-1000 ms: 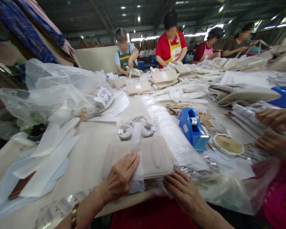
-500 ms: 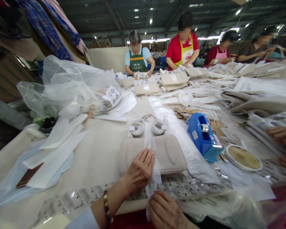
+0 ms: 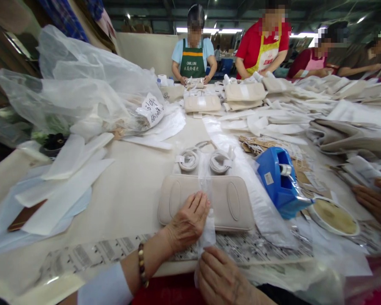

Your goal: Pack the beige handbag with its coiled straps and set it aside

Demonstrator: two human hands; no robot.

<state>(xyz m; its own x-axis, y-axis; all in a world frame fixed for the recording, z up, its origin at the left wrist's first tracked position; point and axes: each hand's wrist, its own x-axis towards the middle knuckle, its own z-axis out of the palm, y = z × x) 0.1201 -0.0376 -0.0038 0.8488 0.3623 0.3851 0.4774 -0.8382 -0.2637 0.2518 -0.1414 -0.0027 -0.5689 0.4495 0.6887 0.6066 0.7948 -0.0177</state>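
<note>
A beige handbag (image 3: 231, 207) lies flat before me, its two coiled straps (image 3: 188, 160) resting beyond its far edge. A strip of thin white wrapping paper (image 3: 208, 226) runs across the bag's middle toward me. My left hand (image 3: 190, 216) lies flat on bag and strip, fingers stretched out. At the table's near edge, my right hand (image 3: 220, 277) grips the lower end of the strip with its fingers closed.
Right of the bag stand a blue tape dispenser (image 3: 277, 182) and a round tin (image 3: 335, 215). Clear plastic bags (image 3: 104, 93) and paper strips (image 3: 60, 190) lie left. Another person's hands (image 3: 376, 201) are at the right edge. Several people work across the table (image 3: 127, 182).
The camera view has tilted and shifted slightly. My left hand has slid a little along the strip, while my right hand keeps its hold on the lower end.
</note>
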